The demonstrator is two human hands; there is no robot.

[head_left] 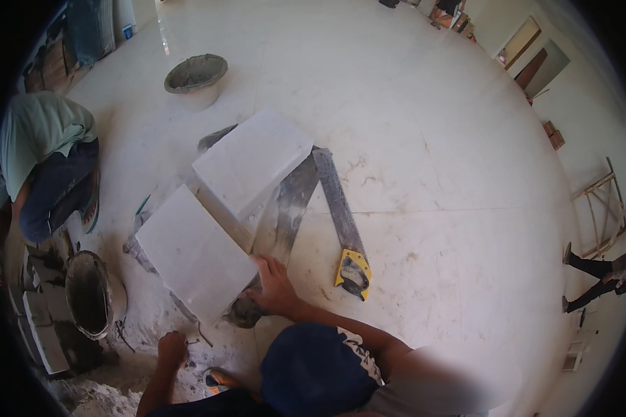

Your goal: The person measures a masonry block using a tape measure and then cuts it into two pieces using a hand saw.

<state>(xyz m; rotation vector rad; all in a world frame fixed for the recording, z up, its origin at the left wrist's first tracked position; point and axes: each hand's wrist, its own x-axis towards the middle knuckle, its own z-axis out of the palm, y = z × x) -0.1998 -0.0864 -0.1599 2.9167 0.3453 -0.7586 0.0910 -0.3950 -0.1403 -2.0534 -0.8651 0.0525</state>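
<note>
Neither of my hands is in view. Below me a co-worker in a blue cap (306, 368) crouches, their right hand (275, 285) touching the near white block (195, 247) at its right end. Their left hand (172, 344), fingers curled, is low beside it; what it holds is unclear. A second white block (250, 163) lies behind the first, both on dusty dark pieces of material. A handsaw (337, 201) with a yellow handle (355, 267) lies flat to the right of the blocks.
Another worker (52, 160) crouches at left near a mortar bucket (90, 292) and stacked blocks (45, 326). A second bucket (195, 80) stands behind. At right are a person's legs (598, 278) and a wooden frame (595, 208) on the pale tiled floor (452, 153).
</note>
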